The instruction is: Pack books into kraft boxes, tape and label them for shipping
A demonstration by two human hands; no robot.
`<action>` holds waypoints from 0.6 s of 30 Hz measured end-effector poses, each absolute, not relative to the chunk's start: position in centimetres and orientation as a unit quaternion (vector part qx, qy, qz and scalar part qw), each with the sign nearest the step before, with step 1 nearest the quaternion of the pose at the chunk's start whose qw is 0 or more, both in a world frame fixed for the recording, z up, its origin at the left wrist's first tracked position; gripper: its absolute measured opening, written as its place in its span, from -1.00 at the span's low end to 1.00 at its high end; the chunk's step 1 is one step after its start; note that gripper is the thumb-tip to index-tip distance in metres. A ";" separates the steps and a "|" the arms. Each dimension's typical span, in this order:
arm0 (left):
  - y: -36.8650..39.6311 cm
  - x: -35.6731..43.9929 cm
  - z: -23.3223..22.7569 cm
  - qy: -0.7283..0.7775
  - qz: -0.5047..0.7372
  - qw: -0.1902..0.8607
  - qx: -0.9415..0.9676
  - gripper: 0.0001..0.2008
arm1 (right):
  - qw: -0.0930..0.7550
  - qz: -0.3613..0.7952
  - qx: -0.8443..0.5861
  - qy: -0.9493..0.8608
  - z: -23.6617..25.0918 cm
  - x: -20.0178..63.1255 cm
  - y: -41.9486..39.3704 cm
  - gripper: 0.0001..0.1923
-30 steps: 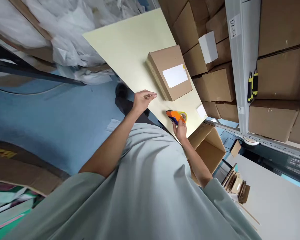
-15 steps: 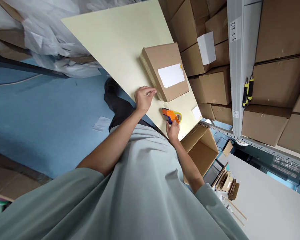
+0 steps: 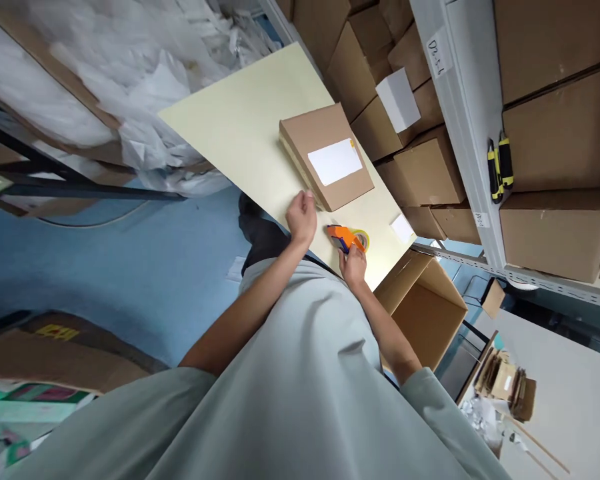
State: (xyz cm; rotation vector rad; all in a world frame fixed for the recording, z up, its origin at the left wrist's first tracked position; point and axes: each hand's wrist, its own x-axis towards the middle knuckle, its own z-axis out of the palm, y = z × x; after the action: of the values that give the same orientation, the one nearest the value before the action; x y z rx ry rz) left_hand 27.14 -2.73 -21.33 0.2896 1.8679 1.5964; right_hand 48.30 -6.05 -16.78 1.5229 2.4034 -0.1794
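Your right hand (image 3: 354,264) grips the orange tape dispenser (image 3: 347,238) on the near right of the table (image 3: 240,127), its long axis running left-right. Your left hand (image 3: 301,218), fingers loosely curled and holding nothing, touches the near corner of the flat box (image 3: 325,155).

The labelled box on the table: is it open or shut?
Shut: the labelled box lies flat on the table, top face closed, no flaps raised.

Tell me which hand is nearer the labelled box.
Left. The left hand is at the box's near corner, about touching it. The right hand is farther back, on the tape dispenser.
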 end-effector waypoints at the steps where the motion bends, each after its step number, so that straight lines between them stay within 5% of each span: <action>1: -2.3 27.9 -20.2 0.714 0.602 0.337 0.117 -0.48 | 0.144 -0.064 0.529 0.834 -16.5 48.3 -6.0 -0.58; 9: 1.4 29.9 -17.9 0.697 0.557 0.442 0.096 -0.33 | 0.256 -0.085 0.451 0.851 -13.4 47.4 -6.1 -0.65; 18: -2.1 23.0 -18.8 0.690 0.470 0.481 0.269 -0.25 | 0.161 -0.235 0.462 0.840 -15.3 44.8 -5.8 -0.66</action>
State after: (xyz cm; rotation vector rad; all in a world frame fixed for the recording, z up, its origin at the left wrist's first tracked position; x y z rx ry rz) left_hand 23.05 -2.10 -18.80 0.6563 1.6829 1.1452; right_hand 44.78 -5.78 -15.33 1.3187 2.3975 -0.6709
